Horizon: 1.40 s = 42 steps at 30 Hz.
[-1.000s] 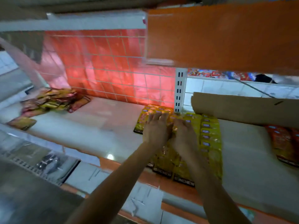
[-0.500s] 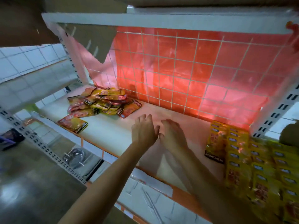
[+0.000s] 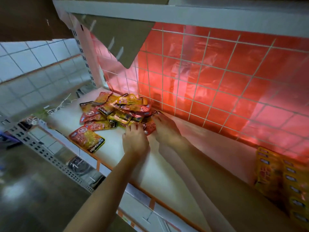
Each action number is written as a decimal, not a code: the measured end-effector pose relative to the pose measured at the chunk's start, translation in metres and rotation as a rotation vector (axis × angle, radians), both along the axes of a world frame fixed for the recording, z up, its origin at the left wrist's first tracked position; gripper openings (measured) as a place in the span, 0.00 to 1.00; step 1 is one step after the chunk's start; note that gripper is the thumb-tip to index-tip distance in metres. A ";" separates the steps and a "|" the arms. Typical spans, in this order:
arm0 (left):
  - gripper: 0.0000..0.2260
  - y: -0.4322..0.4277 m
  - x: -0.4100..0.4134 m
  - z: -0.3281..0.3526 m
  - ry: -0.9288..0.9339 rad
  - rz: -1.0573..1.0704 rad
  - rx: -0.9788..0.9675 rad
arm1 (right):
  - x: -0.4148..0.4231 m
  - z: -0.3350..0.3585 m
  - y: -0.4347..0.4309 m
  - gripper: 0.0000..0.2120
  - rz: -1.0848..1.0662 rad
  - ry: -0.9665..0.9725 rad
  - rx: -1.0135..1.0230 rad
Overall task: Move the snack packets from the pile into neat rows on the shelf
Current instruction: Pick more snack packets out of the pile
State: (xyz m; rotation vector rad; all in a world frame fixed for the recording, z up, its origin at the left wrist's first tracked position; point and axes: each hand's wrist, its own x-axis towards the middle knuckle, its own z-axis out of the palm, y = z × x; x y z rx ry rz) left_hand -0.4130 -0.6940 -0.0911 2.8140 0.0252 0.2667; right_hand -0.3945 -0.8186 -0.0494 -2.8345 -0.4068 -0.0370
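Both hands reach the pile (image 3: 115,113): left hand (image 3: 135,139) fingers spread on its near edge, right hand (image 3: 165,129) touching a red packet (image 3: 150,128), grasp unclear. Rows (image 3: 282,180) lie far right of it; most packets remain.

**Setting: retail shop, stocking aisle**

White metal gondola shelf (image 3: 167,171) with orange price rail; slotted uprights (image 3: 87,61); wire-grid back panel (image 3: 217,77). Stock: loose pile of branded snack packets (image 3: 115,113); packets in rows (image 3: 284,185). White wall tiles (image 3: 33,64) adjoining.
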 end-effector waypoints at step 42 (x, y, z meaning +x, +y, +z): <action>0.18 -0.096 -0.056 0.010 0.210 -0.157 -0.266 | -0.142 -0.009 -0.079 0.32 -0.793 0.053 0.590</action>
